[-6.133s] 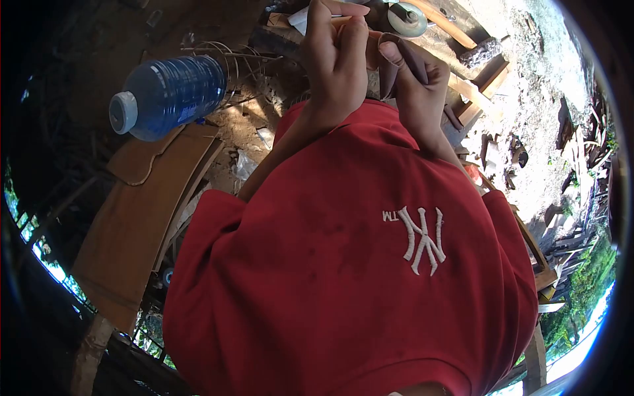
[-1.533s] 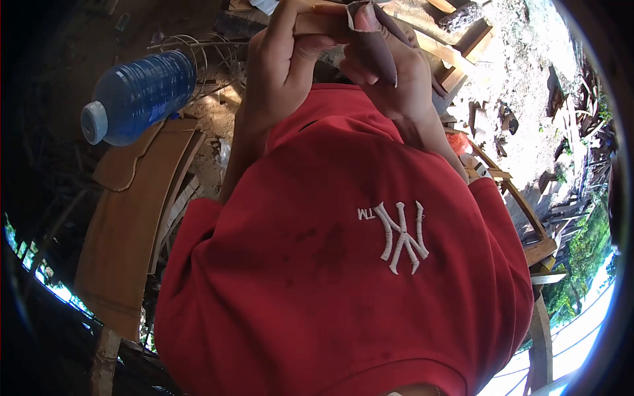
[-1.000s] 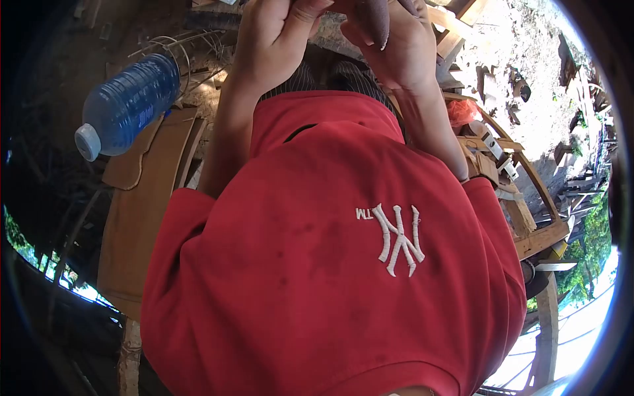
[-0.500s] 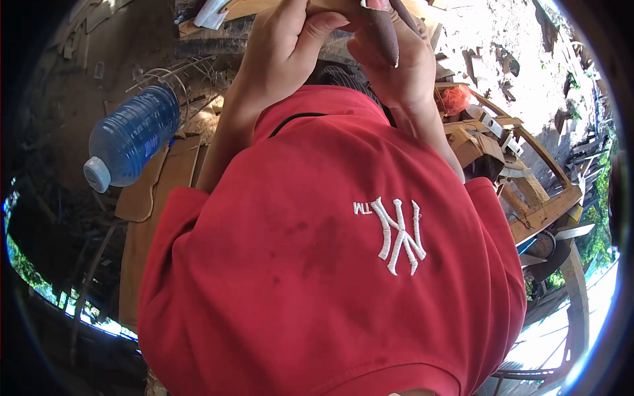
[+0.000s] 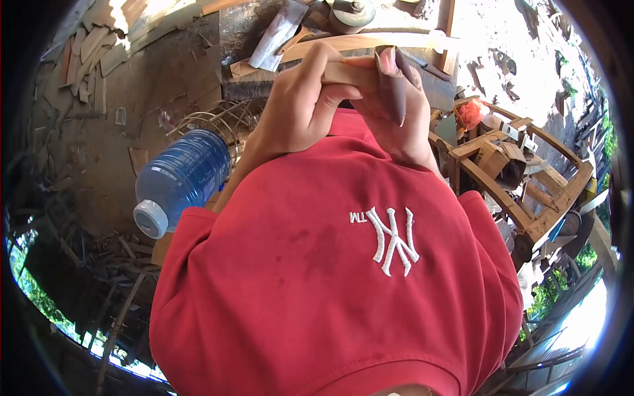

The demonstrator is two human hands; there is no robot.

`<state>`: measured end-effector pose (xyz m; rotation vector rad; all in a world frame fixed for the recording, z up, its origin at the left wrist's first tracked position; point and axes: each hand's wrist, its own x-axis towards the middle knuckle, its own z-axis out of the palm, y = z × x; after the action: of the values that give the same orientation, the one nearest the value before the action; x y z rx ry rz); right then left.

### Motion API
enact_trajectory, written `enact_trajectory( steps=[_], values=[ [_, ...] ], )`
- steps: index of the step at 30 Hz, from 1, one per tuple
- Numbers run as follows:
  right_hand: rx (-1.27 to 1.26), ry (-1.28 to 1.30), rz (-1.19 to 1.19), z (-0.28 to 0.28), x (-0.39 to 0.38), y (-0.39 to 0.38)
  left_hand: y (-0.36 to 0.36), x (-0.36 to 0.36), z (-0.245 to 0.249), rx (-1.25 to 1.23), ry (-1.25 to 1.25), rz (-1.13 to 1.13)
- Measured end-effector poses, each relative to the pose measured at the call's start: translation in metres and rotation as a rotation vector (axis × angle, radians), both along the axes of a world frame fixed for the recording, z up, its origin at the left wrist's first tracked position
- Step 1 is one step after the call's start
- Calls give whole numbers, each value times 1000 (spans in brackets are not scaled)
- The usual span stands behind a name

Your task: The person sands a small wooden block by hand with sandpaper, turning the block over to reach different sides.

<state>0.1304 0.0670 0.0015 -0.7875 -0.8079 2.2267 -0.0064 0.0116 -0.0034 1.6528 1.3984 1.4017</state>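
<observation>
My left hand (image 5: 294, 105) is closed around one end of a light wooden piece (image 5: 350, 75), held in front of my chest. My right hand (image 5: 409, 119) grips a brown folded sheet that looks like sandpaper (image 5: 392, 96), its thumb pressed on top. The sheet is against the right end of the wooden piece, and that end is hidden by the sheet and fingers. Just beyond both hands, a long curved wooden strip (image 5: 389, 41) lies on the workbench (image 5: 254, 90).
A large blue water bottle (image 5: 185, 175) lies at the left. On the bench are a silvery wrapped thing (image 5: 281, 36) and a round object (image 5: 352, 16). A wooden frame (image 5: 541, 224) stands at the right with an orange plastic bag (image 5: 471, 114). Wood scraps (image 5: 86, 56) litter the ground.
The view has tilted up, so both hands sit lower in it and more of the bench shows. Both hands keep their grips; the brown sheet has shifted slightly in angle.
</observation>
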Motion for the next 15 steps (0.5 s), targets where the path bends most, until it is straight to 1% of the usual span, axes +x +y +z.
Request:
enact_trajectory(
  steps=[1,2,3,6,9,10,13,14,15],
  values=[
    [-153,42,-36,0,-6,-2,-2,-3,0,21,9,-13],
    [-104,59,-4,-2,-6,-4,-3,-6,0,42,19,-24],
    [-53,78,29,-4,-5,-5,-4,-10,2,3,-23,-39],
    [345,-108,-50,1,-13,-11,-7,-19,3,-103,-122,-64],
    [711,-199,-91,-2,-13,-2,-4,-20,-1,-143,-272,-85],
    [852,-207,-146,-8,-14,3,-2,-20,-1,-159,-253,-88],
    [513,-161,-31,-5,-8,12,1,-19,1,-189,-183,-70],
    [452,-203,-5,0,-10,14,3,-19,4,-178,-156,-50],
    [230,-108,13,-1,-11,16,5,-17,4,-166,-129,-32]
  ],
)
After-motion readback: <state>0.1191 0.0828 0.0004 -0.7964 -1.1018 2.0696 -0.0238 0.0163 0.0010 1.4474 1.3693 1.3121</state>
